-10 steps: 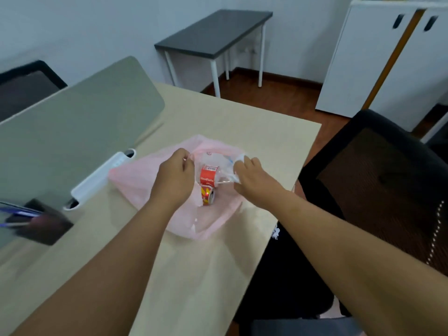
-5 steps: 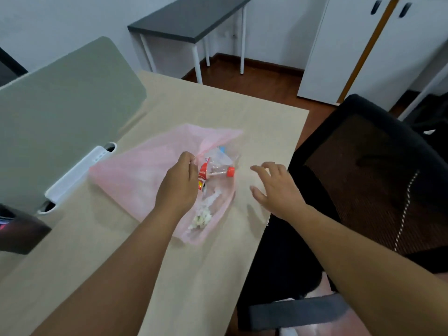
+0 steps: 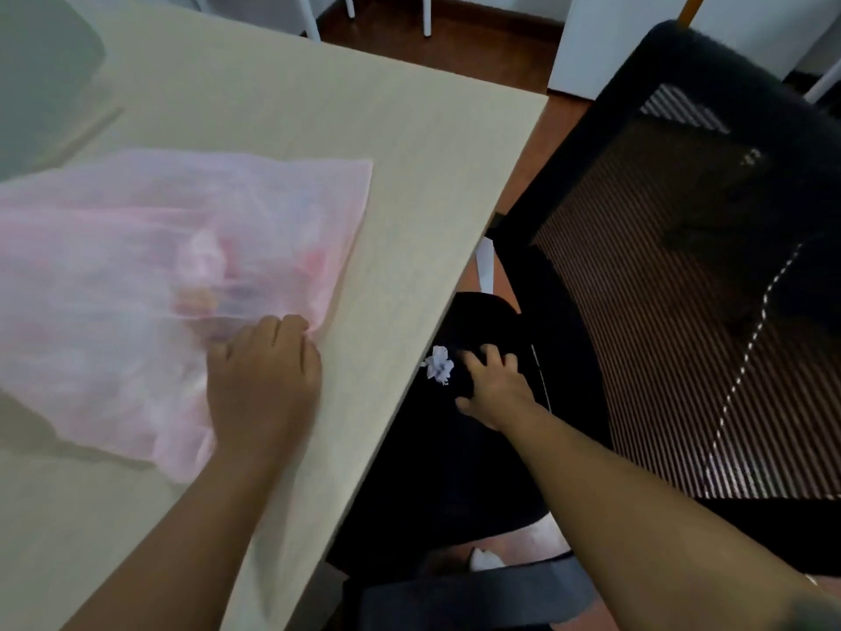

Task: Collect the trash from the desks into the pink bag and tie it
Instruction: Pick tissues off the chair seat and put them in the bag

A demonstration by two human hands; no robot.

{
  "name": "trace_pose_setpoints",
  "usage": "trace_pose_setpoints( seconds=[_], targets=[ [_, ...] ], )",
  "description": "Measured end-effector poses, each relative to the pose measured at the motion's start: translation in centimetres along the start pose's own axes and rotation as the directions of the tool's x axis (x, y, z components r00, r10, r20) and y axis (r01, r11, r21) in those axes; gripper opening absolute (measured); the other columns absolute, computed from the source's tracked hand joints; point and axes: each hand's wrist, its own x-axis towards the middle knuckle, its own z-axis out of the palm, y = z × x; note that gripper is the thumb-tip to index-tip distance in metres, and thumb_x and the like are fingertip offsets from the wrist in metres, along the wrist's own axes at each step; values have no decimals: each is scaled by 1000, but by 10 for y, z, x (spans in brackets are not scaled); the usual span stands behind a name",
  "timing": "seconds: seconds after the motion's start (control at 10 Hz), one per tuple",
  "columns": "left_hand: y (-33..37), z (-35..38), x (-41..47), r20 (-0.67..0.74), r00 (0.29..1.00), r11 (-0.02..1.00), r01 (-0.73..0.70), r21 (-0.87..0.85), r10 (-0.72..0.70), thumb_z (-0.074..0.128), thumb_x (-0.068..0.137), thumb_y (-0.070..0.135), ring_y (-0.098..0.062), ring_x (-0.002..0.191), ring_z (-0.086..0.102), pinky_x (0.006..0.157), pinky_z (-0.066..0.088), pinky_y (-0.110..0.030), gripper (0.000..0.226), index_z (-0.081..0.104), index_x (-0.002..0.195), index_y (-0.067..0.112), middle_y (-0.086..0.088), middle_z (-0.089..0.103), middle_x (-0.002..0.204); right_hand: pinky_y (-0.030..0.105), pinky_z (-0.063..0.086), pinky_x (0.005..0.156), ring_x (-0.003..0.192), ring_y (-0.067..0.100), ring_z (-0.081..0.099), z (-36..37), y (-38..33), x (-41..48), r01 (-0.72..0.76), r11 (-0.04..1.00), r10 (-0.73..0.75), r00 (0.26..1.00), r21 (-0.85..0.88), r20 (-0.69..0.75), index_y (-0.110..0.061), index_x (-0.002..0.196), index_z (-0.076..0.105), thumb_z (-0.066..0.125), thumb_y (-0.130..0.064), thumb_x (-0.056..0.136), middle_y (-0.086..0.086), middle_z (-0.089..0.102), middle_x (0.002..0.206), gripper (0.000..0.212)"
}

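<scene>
The thin pink bag [image 3: 113,275] lies flat on the beige desk [image 3: 364,129], with a bottle and other trash showing blurred through the plastic. My left hand [image 3: 261,371] is closed on the bag's near right edge. A crumpled white paper ball [image 3: 439,364] rests on the black chair seat [image 3: 432,471] just off the desk's right edge. My right hand [image 3: 493,380] is over the seat with fingers spread, right beside the paper ball and holding nothing.
The black mesh chair back [image 3: 682,266] stands to the right. A grey desk divider [image 3: 41,75] rises at the far left. White table legs [image 3: 311,20] and a white cabinet [image 3: 591,38] stand on the brown floor beyond the desk.
My right hand left the desk and dropped to the chair seat beside the paper ball. My left hand shifted to the bag's edge, and the bag now lies closed over the trash.
</scene>
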Motion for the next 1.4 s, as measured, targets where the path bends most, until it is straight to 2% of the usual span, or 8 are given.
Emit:
trace_pose_setpoints(
  seconds=[0.3, 0.5, 0.6, 0.9, 1.0, 1.1, 1.2, 1.4],
  targets=[
    [2, 15, 9, -44, 998, 950, 32, -312, -49, 57, 92, 13, -26, 77, 47, 65, 37, -40, 3, 59, 94, 14, -6, 55, 83, 49, 38, 105, 140, 41, 13, 74, -13, 110, 106, 994, -99, 980, -27, 170, -35, 151, 14, 58, -20, 92, 8, -1, 160, 75],
    [0, 17, 10, -49, 997, 941, 33, -338, -53, 58, 91, 12, -27, 75, 48, 65, 37, -39, 5, 59, 95, 13, -5, 55, 82, 39, 43, 98, 116, 38, 49, 118, 10, 128, 156, 987, -149, 978, -37, 148, -16, 140, 37, 45, -25, 96, 18, 40, 139, 46],
    [-2, 19, 10, -65, 997, 943, 14, -333, -38, 58, 90, 11, -27, 76, 49, 65, 37, -38, 6, 59, 96, 13, -6, 57, 82, 30, 38, 82, 116, 33, 52, 114, 18, 121, 57, 993, -64, 995, 99, 73, -13, 138, 44, 41, -24, 99, 15, 47, 137, 41],
    [-5, -25, 9, 53, 994, 857, 108, -504, -94, 51, 95, 19, -31, 78, 58, 63, 42, -37, 7, 58, 96, 19, -4, 60, 83, 32, 47, 76, 94, 28, 56, -45, 13, 3, 133, 965, -97, 982, 227, -160, -16, 116, 53, 60, -13, 87, 10, 48, 119, 31],
    [-13, -74, 20, 18, 987, 849, 146, -508, -159, 44, 100, 28, -30, 79, 58, 62, 44, -38, 13, 54, 100, 21, -3, 63, 85, 37, 50, 65, 74, 25, 52, -106, -8, -34, 251, 937, -172, 936, 243, -306, -17, 100, 49, 61, -10, 83, 4, 43, 106, 21],
    [-28, -121, 29, -19, 972, 850, 194, -489, -233, 35, 102, 33, -30, 76, 55, 62, 43, -38, 19, 50, 100, 21, -1, 60, 81, 29, 43, 72, 72, 15, 44, -146, -52, -63, 425, 880, -286, 830, 211, -479, -13, 94, 50, 60, -6, 81, -2, 40, 92, 18],
    [-48, -153, 32, -13, 952, 826, 259, -501, -307, 32, 104, 32, -33, 75, 55, 63, 45, -39, 19, 47, 98, 21, -4, 61, 80, 23, 34, 78, 73, 10, 50, -169, -112, -83, 534, 804, -400, 811, 262, -428, -16, 97, 50, 57, -7, 82, -2, 42, 89, 19],
    [-93, -184, 26, -29, 936, 740, 257, -621, -350, 32, 104, 28, -26, 69, 54, 60, 41, -37, 18, 46, 96, 19, -1, 58, 74, 33, 49, 80, 92, 21, 57, -183, -235, -98, 683, 699, -632, 728, 211, -266, -27, 119, 61, 65, -17, 83, 2, 41, 123, 38]
  ],
)
